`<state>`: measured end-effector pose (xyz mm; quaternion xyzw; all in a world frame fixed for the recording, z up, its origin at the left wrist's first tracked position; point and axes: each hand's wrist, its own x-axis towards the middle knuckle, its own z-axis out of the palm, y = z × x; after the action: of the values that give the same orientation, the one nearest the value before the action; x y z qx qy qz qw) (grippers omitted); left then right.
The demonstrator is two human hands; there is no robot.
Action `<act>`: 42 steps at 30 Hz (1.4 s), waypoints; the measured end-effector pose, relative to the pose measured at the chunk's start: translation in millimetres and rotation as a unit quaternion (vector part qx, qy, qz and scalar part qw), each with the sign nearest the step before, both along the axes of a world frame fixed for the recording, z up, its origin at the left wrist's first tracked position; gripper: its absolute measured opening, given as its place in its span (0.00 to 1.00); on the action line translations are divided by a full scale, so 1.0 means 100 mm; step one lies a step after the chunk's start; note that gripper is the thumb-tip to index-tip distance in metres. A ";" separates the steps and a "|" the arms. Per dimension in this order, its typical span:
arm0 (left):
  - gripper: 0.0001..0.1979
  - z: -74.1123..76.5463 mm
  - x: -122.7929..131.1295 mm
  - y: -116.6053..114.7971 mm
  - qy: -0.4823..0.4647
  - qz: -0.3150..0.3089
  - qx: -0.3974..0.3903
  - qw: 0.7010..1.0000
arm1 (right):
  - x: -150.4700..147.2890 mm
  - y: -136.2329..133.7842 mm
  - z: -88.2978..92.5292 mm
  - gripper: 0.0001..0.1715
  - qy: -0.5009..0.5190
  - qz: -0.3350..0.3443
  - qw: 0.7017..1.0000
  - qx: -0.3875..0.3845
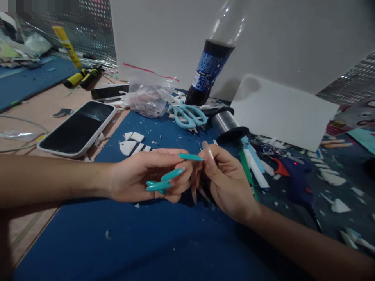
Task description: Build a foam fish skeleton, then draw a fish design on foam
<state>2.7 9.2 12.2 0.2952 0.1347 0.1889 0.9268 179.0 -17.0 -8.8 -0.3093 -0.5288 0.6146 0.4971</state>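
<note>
Head view: the left hand and the right hand are held together above the blue mat, closed in pinches; what is gripped between the fingertips, if anything, cannot be told. Just beyond the left hand, white pieces are laid out with gaps, seemingly already cut but not yet joined. Nearby, scissors and a spool of line are set down.
</note>
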 end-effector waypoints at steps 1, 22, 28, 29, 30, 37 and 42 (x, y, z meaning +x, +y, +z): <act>0.14 0.01 0.00 0.01 0.003 -0.011 -0.005 1.000 | 0.00 0.00 0.00 0.13 -0.001 -0.001 1.000 0.001; 0.17 0.00 0.02 0.03 0.057 -0.013 0.003 0.998 | 0.01 -0.09 0.04 0.14 -0.050 -0.037 0.997 0.045; 0.19 -0.04 0.05 0.01 0.084 0.034 0.040 0.995 | 0.02 -0.10 0.03 0.15 -0.065 -0.061 0.995 0.042; 0.19 -0.05 0.04 0.01 0.089 0.043 0.047 0.994 | 0.01 -0.11 0.03 0.15 -0.068 -0.064 0.995 0.046; 0.19 -0.05 0.04 0.01 0.097 0.051 0.057 0.992 | 0.01 -0.11 0.03 0.15 -0.072 -0.069 0.994 0.051; 0.14 -0.06 0.03 0.03 0.128 0.070 0.060 0.987 | 0.00 -0.18 0.08 0.15 -0.163 -0.140 0.968 0.132; 0.14 -0.05 0.04 -0.01 0.120 0.074 0.100 0.985 | 0.00 -0.21 0.09 0.15 -0.190 -0.154 0.955 0.169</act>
<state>6.9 7.8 7.0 0.3959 0.2475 0.2328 0.8531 178.5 -38.0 -0.1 -0.4093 -0.6556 0.3621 0.5211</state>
